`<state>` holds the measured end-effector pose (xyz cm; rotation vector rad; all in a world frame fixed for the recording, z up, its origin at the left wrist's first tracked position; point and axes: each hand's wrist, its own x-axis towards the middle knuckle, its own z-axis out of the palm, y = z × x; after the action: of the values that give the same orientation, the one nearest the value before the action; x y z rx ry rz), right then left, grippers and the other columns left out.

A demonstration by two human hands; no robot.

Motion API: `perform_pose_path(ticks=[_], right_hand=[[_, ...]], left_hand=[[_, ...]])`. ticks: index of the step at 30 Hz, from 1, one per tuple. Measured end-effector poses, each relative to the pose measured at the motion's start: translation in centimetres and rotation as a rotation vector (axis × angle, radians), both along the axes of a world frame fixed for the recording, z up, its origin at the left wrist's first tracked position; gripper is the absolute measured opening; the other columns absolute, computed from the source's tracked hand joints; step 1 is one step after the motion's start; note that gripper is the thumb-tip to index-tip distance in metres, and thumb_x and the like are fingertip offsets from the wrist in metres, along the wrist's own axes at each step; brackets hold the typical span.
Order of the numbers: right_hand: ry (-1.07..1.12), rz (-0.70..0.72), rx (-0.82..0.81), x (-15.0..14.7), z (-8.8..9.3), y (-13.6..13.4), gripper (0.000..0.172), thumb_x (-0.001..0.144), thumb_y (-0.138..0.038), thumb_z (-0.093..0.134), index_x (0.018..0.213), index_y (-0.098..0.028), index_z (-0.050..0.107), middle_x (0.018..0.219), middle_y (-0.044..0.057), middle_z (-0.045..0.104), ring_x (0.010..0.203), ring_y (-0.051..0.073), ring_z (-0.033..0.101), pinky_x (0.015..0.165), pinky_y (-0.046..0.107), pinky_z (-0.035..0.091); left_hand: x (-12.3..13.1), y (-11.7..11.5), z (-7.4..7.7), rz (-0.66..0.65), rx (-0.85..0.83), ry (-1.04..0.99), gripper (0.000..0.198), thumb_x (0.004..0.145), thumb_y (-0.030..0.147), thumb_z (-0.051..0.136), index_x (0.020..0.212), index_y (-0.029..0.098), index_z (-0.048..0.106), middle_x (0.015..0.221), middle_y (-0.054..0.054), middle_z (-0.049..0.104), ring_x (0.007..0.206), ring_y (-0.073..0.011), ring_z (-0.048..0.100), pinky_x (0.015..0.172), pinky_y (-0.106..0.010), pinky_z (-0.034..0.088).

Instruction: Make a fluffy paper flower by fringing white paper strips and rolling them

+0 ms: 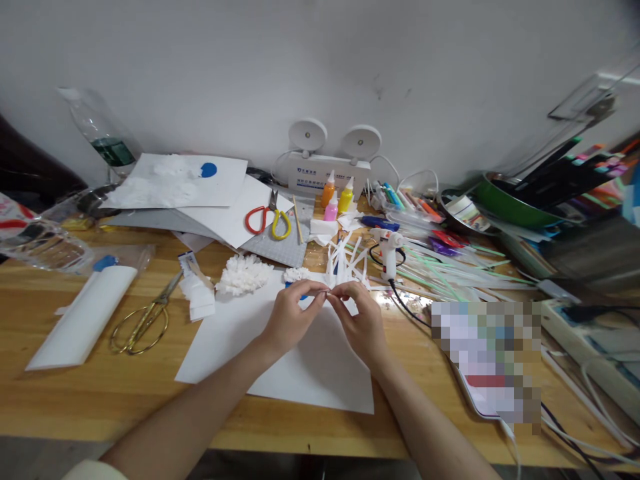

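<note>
Carefully, we held our left hand (294,315) and right hand (363,321) fingertips together above a white sheet (340,387), which apparently served as a work surface. Thumb and forefinger of each were closed in a pinch on a tiny piece (327,291) between them, too small for us to identify; the two-handed grip probably steadied it. Just beyond our fingers lay paper strips (343,257) and, leftward, a ruffled white cluster (243,274). A glue gun (388,252) stood to the right, likely for easy reach, and gold-handled scissors (159,301) lay left.
</note>
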<state>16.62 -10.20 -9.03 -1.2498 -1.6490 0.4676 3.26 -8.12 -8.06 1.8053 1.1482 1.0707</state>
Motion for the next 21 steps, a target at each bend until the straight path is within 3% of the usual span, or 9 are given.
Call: perform_pose_path(ticks=[21], right_hand=[[-0.021,-0.129,0.123,0.10,-0.36,-0.08,0.005,0.074,-0.015,0.057,0.076,-0.020,0.058,0.073,0.002,0.057,0.072,0.015,0.051,0.067,0.030,0.041]], left_hand=[[0.06,-0.17,0.01,-0.039,0.015,0.000,0.014,0.076,0.019,0.049,0.083,0.016,0.061,0.085,-0.004,0.062,0.083,-0.0139,0.056,0.076,-0.025,0.044]])
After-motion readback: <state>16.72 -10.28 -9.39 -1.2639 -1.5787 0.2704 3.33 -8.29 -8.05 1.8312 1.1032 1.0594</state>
